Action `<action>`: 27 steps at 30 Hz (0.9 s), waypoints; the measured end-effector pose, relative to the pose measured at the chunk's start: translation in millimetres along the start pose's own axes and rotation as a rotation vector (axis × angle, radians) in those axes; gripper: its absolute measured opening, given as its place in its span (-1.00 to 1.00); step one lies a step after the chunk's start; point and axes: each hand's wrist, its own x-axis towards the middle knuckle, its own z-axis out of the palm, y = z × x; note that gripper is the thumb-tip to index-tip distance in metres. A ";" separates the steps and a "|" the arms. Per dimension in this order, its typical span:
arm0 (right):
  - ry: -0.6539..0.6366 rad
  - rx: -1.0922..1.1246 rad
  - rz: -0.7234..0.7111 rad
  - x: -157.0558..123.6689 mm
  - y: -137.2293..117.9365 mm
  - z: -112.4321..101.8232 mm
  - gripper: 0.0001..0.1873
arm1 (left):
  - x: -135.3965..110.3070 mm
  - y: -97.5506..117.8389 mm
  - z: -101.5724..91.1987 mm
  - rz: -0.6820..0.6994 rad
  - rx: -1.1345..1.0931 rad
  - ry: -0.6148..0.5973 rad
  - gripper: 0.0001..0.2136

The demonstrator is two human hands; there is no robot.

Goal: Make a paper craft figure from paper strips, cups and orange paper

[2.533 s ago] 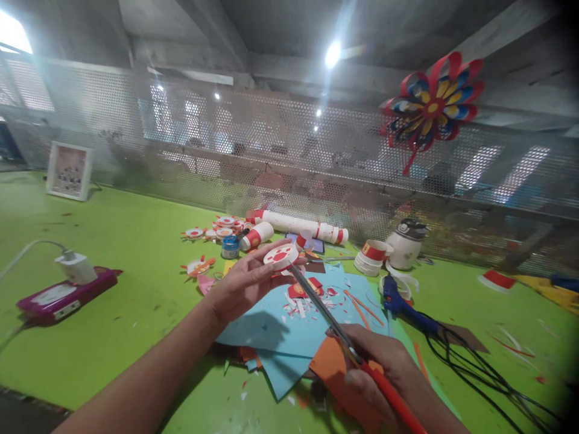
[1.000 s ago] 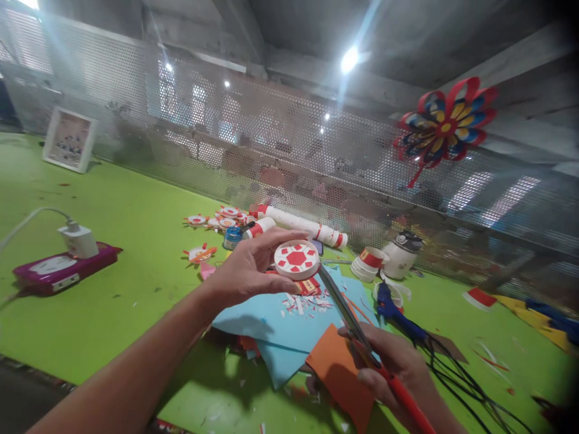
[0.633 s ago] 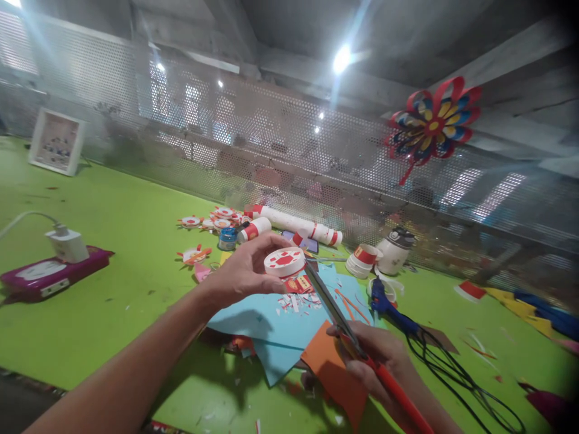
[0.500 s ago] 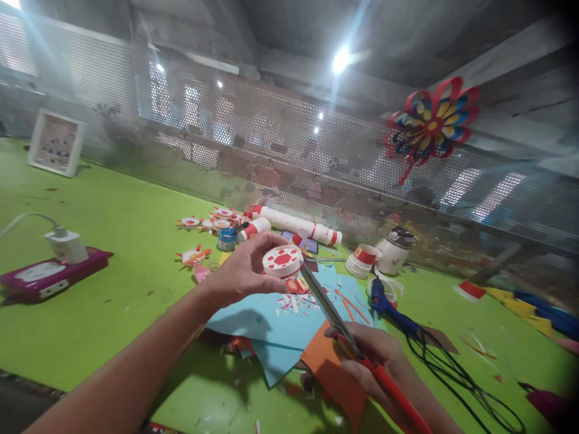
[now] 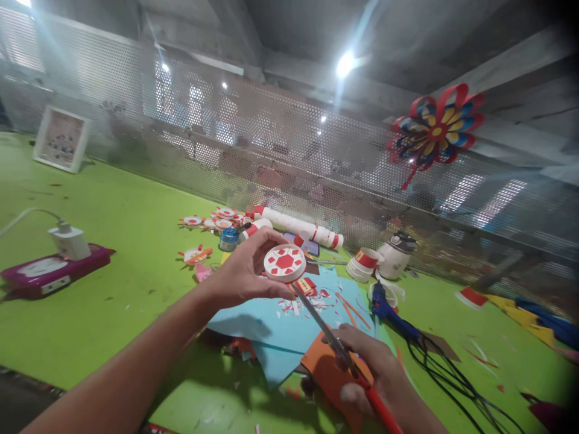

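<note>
My left hand (image 5: 253,265) grips a round white disc (image 5: 284,263) by its edge. Red shapes cover the disc's face: a large hexagon in the middle and small pieces around it. In my right hand (image 5: 375,367) are red-handled scissors (image 5: 332,340), their blades together and pointing up and left, the tip just below the disc. Underneath lie blue paper sheets (image 5: 289,331) with red and white scraps (image 5: 298,307) on them. A piece of orange paper (image 5: 325,367) lies partly behind my right hand.
A blue glue gun (image 5: 384,304) with a black cable lies at the right. White-and-red tubes (image 5: 298,224), a blue-lidded jar (image 5: 228,239) and several finished discs (image 5: 224,214) stand farther back. A purple power strip (image 5: 54,270) is at the left; a paper flower (image 5: 436,129) hangs upper right.
The disc has tilted so its face turns more towards me. The scissors have moved down and left, their tip going from the disc's right edge to below it.
</note>
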 end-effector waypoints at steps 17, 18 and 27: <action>0.086 -0.023 -0.095 -2.5 2.2 10.0 -0.49 | -0.8 -1.1 1.7 -0.072 -0.065 0.006 -0.46; 0.092 -0.027 -0.099 -2.7 1.9 10.2 -0.52 | -1.1 -1.4 1.8 -0.072 -0.069 0.008 -0.46; 0.083 -0.070 -0.138 -0.2 -0.9 8.9 -0.62 | -2.5 -10.4 6.5 -0.089 -0.153 0.004 -0.49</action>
